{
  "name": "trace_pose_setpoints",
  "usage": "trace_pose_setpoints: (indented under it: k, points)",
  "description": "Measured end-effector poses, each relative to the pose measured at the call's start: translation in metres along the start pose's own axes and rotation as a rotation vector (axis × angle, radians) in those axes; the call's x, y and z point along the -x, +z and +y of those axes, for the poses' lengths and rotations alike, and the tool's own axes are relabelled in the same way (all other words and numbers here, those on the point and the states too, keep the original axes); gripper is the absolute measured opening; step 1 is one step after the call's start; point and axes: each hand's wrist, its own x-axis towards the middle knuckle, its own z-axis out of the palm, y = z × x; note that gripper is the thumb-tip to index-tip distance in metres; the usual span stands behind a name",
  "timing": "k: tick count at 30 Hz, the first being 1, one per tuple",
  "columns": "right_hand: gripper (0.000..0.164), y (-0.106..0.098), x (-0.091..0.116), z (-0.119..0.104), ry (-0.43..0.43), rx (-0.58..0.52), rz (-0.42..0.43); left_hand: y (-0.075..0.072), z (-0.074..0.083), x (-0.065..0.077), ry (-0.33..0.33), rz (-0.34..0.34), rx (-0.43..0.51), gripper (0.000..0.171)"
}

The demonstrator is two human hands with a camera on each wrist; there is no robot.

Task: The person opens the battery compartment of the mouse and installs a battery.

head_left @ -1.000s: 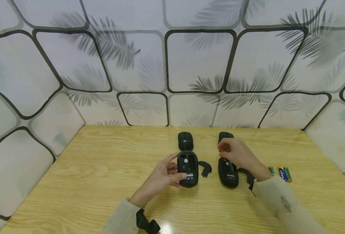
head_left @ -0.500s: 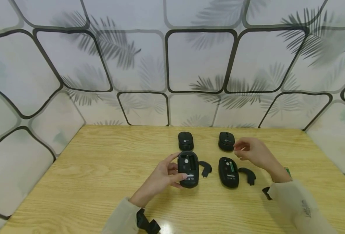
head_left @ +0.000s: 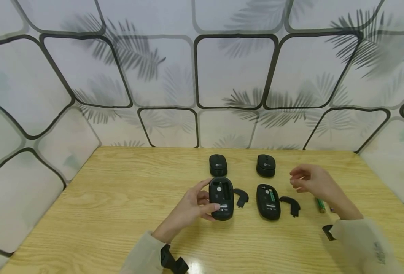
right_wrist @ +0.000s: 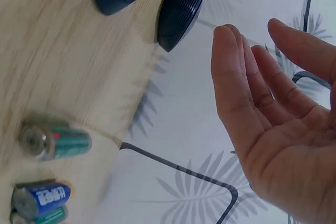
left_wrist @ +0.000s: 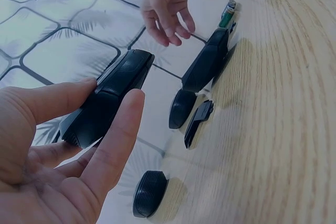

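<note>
One black mouse, underside up, held clear of the table by the left hand, thumb and fingers gripping its sides; battery bay uncovered, dark, no battery visible in it. One right hand, nothing held, fingers loosely bent with the thumb apart, above the table's right side. One second mouse, underside up on the table, a green battery in its bay. Two curved covers, detached: one just beside the held mouse, one just beside the second. Loose batteries near the right forearm: one green-sleeved, one blue with another green one against it. Step in hand, as judged: battery fitting, second mouse loaded, held mouse awaiting its own. The next move would call for a fingertip pinch on one loose battery, the left grip kept steady, and the battery's ends matched to the bay.
</note>
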Motion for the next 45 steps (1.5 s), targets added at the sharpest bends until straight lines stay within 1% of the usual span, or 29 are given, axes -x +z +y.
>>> trace_pose_setpoints:
  k: [4, 11, 19, 24, 27, 30, 34, 41, 45]
  points:
    - [0.030, -0.006, 0.003, 0.006, 0.008, -0.001, 0.004, 0.000, -0.001, 0.000, 0.004, -0.003, 0.004, 0.075]
    - [0.032, -0.018, 0.009, 0.017, 0.052, 0.017, -0.001, 0.000, 0.001, 0.001, 0.001, -0.005, 0.002, 0.076]
    - [0.035, -0.028, 0.018, 0.028, 0.069, 0.043, -0.002, 0.001, 0.001, 0.000, -0.006, -0.003, 0.005, 0.075]
    - [0.037, -0.034, 0.024, 0.039, 0.093, 0.006, -0.006, 0.001, 0.000, 0.000, -0.005, -0.004, -0.006, 0.075]
    - [0.038, -0.039, 0.027, 0.044, 0.092, -0.013, -0.006, 0.001, 0.000, 0.000, -0.007, 0.000, -0.007, 0.075]
    - [0.037, -0.043, 0.028, 0.049, 0.094, -0.003, -0.004, 0.001, -0.001, -0.001, -0.007, 0.002, -0.010, 0.075]
    - [0.036, -0.048, 0.032, 0.055, 0.122, -0.004, 0.001, 0.001, -0.001, 0.000, -0.010, 0.003, -0.011, 0.075]
    - [0.036, -0.057, 0.038, 0.066, 0.140, -0.074, -0.005, 0.002, 0.000, 0.000, -0.012, 0.002, -0.011, 0.075]
    - [0.038, -0.062, 0.041, 0.070, 0.158, -0.068, -0.010, 0.001, 0.000, 0.000, -0.018, 0.010, -0.016, 0.076]
